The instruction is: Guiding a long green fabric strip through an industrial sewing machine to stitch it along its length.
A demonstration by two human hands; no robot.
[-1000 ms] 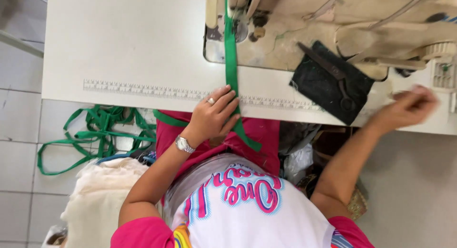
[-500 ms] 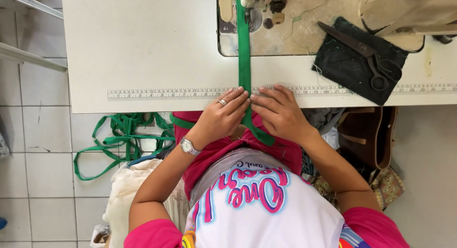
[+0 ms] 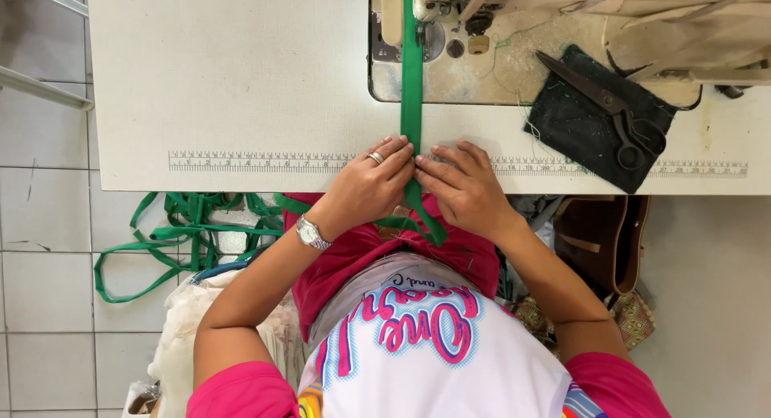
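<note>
Since a second before, we had brought our right hand (image 3: 462, 189) back beside the left hand (image 3: 371, 189); both pinched the green strap (image 3: 412, 89) at the desk (image 3: 241, 81) edge.

Pale worktable (image 3: 225, 81) with inset ruler (image 3: 265, 160) over grey tiled floor (image 3: 48, 225).

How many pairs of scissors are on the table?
1. The scissors lie on the dark cloth at the right of the table, beside the sewing machine. Another could be hidden under the machine's arm.
</note>
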